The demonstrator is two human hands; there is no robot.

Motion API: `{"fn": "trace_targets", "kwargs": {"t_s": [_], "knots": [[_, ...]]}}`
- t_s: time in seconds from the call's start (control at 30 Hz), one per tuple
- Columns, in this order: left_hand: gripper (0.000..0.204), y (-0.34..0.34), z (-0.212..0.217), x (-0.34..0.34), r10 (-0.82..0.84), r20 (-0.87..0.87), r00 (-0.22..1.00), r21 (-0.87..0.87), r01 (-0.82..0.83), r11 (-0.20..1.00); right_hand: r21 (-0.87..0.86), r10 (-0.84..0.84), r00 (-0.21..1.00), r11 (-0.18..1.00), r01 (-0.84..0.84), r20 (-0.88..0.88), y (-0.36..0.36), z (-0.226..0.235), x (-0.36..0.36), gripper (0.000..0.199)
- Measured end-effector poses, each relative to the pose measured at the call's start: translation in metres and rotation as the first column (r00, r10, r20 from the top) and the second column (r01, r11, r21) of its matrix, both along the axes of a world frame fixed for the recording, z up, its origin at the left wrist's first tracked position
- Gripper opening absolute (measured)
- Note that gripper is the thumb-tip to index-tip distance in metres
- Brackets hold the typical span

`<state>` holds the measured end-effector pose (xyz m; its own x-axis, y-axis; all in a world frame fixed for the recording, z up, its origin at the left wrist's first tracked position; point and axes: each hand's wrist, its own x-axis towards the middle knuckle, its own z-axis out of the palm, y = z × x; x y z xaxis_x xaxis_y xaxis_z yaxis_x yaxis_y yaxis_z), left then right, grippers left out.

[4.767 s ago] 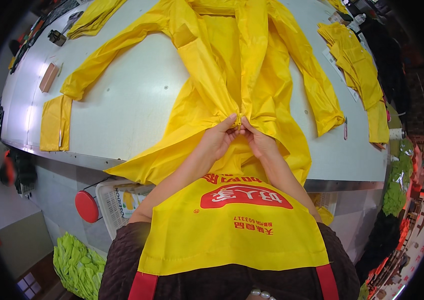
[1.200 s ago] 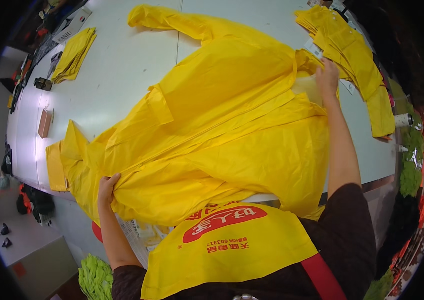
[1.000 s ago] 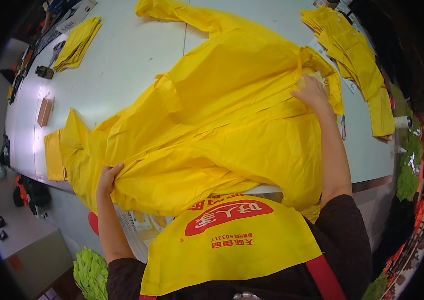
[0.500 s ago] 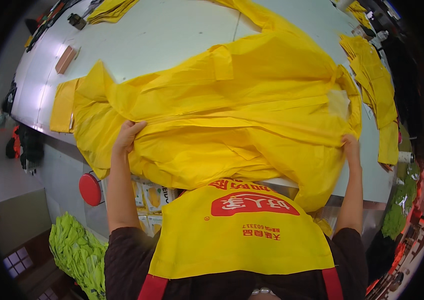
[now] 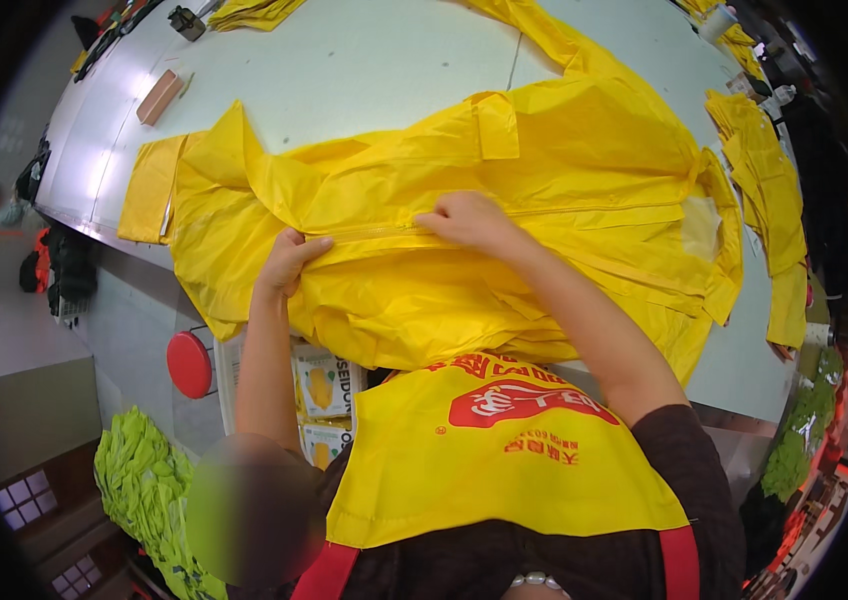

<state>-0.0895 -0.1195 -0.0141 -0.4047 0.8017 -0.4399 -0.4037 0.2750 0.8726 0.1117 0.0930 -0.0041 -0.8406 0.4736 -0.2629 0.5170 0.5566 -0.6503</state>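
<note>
Pinched between the fingers of both hands is a long seam fold of the yellow raincoat (image 5: pixel 544 190), and it is being held flat right in the middle of the garment. The left hand (image 5: pixel 289 262) is clamped on the fold near the coat's left end, thumb on top; the right hand (image 5: pixel 469 220) is pressed down on the same ridge a little further along, fingers curled over the fabric.

Biggest thing in view, the pale grey table (image 5: pixel 364 70), is covered across most of its near half by the raincoat, which is spread sideways and bunched in loose folds, with its lower edge draped over the table's front rim. A sleeve is seen trailing away toward the far side. Along the right edge more folded yellow garments (image 5: pixel 774 190) are laid in a row. At the left, just beside the coat, a flat yellow folded piece (image 5: pixel 149 190) is lying. Below the table a heap of lime-green fabric (image 5: pixel 139 475) is piled on the floor, and a red round stool (image 5: pixel 189 365) is standing near it. Far left on the tabletop, a small tan block (image 5: pixel 159 97) is resting.
</note>
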Motion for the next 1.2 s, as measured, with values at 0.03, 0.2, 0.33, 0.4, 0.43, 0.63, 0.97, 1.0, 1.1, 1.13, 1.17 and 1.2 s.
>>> {"fn": "trace_targets", "kwargs": {"t_s": [0.03, 0.2, 0.33, 0.4, 0.43, 0.63, 0.97, 1.0, 1.1, 1.13, 1.17, 1.2], "knots": [[0.039, 0.000, 0.002, 0.001, 0.010, -0.020, 1.000, -0.001, -0.010, 1.000, -0.107, -0.002, 0.999, 0.994, -0.001, -0.035, -0.003, -0.007, -0.011, 0.035], [0.037, -0.003, -0.010, 0.004, 0.059, -0.048, 0.997, 0.039, -0.057, 0.998, -0.347, 0.098, 0.995, 0.934, -0.084, 0.023, 0.005, -0.005, -0.026, 0.029], [0.036, 0.000, -0.013, 0.002, 0.026, -0.167, 0.986, 0.008, -0.025, 1.000, -0.295, 0.111, 0.978, 0.942, -0.161, -0.177, 0.006, -0.001, -0.010, 0.029], [0.033, -0.003, -0.018, -0.004, 0.070, -0.248, 0.966, -0.019, -0.077, 0.997, -0.207, 0.072, 0.986, 0.973, -0.102, -0.150, 0.030, -0.002, 0.019, 0.027], [0.031, -0.003, -0.022, -0.005, 0.111, -0.275, 0.955, -0.022, -0.122, 0.992, -0.165, 0.054, 0.989, 0.983, -0.077, -0.139, 0.046, -0.003, 0.039, 0.026], [0.023, -0.013, -0.054, -0.041, 0.164, -0.492, 0.855, -0.083, -0.233, 0.969, 0.136, -0.590, 0.807, 0.801, 0.583, 0.016, 0.231, 0.007, 0.310, 0.021], [0.025, 0.039, 0.034, 0.012, -0.336, -0.920, 0.199, -0.391, -0.483, 0.784, 0.298, -0.441, 0.895, 0.847, 0.440, -0.069, 0.197, 0.048, 0.314, 0.020], [0.024, 0.048, 0.040, 0.027, -0.314, -0.947, 0.069, -0.303, -0.514, 0.802, 0.348, -0.360, 0.923, 0.855, 0.385, -0.136, 0.197, 0.050, 0.310, 0.020], [0.019, 0.142, 0.026, 0.109, -0.046, -0.940, 0.339, -0.021, 0.077, 0.997, 0.451, -0.079, 0.973, 0.876, 0.172, -0.217, 0.199, 0.038, 0.291, 0.021], [0.020, 0.175, 0.022, 0.151, -0.029, -0.912, 0.409, 0.076, 0.237, 0.968, 0.479, 0.024, 0.974, 0.873, 0.090, -0.226, 0.203, 0.031, 0.285, 0.021], [0.024, 0.201, 0.014, 0.183, -0.092, -0.907, 0.411, 0.057, 0.337, 0.940, 0.505, 0.026, 0.992, 0.862, 0.038, -0.121, 0.207, 0.023, 0.275, 0.021], [0.026, 0.225, 0.003, 0.207, -0.064, -0.955, 0.288, 0.077, 0.453, 0.888, 0.532, 0.022, 1.000, 0.847, -0.013, -0.010, 0.211, 0.014, 0.267, 0.021]]}}
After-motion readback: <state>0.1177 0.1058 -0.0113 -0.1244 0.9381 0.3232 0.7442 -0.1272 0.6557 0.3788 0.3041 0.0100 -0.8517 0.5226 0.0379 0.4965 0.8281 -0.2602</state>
